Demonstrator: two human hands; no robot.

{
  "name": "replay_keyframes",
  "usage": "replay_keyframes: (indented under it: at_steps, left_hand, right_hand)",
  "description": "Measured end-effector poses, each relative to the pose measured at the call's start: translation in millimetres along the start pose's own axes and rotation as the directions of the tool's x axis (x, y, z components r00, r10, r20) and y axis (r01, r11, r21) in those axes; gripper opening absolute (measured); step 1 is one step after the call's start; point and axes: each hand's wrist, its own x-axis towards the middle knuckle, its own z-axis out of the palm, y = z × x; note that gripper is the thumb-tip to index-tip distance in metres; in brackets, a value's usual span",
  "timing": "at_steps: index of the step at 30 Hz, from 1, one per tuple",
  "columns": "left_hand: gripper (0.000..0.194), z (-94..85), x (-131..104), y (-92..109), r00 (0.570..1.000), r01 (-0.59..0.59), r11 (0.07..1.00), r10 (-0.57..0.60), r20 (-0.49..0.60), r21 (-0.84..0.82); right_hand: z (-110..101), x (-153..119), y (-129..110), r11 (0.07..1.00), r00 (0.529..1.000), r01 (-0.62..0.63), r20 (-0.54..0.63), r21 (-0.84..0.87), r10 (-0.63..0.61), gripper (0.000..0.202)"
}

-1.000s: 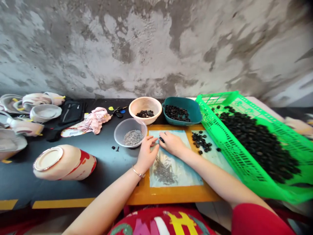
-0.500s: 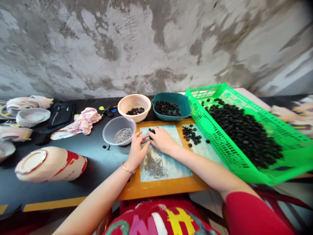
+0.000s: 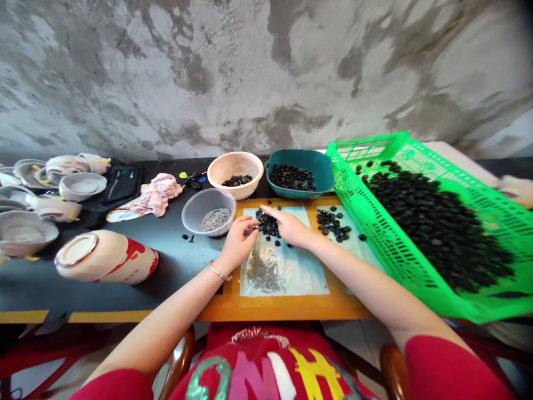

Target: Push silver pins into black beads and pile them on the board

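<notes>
Between the left hand [image 3: 237, 240] and right hand [image 3: 292, 228] (both with fingers unclenched), many black pieces [image 3: 268, 222] now lie; earlier, only few showed.

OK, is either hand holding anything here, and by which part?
It cannot be told: the left hand and right hand flank loose black pieces, but any pinch is too small to see.

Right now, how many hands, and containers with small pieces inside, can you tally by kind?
Hands: 2 (left hand, right hand)
Bowls: 2 (peach bowl, clear bowl)
Basins: 1 (teal basin)
Baskets: 1 (green basket)
Total: 6
</notes>
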Motion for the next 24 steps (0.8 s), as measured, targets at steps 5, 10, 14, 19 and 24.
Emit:
replay_keyframes:
  at_steps: [5, 10, 14, 19, 24]
  left_hand:
    - [0.025, 1.1, 1.1, 11.7, 0.995, -0.082, 0.976, 0.069, 0.072, 0.204]
    - [0.023, 7.6, 5.4, 29.1, 0.94, -0.306, 0.883, 0.22, 0.262, 0.357]
    - [0.02, 17.8, 10.1, 35.7, 0.903, -0.369, 0.833, 0.215, 0.372, 0.413]
    - [0.01, 24.6, 14.5, 33.5, 0.888, -0.415, 0.783, 0.237, 0.395, 0.463]
    - [0.01, 17.7, 18.4, 27.6, 0.912, -0.392, 0.761, 0.248, 0.327, 0.516]
  right_hand:
    - [0.0, -1.9, 3.9, 0.994, 0.997, 0.034, -0.076, 0.102, -0.026, 0.074]
    - [-2.8, 0.0, 1.0, 0.985, 0.996, 0.083, -0.037, 0.154, -0.078, 0.069]
    - [-8.3, -3.0, -6.4, 0.973, 0.998, 0.062, -0.023, 0.223, -0.058, 0.065]
    - [-19.9, -13.0, -7.3, 0.977, 0.996, 0.04, -0.086, 0.208, -0.022, 0.061]
    - [-38.7, -34.3, -6.8, 0.994, 0.993, -0.102, -0.056, 0.041, 0.104, 0.045]
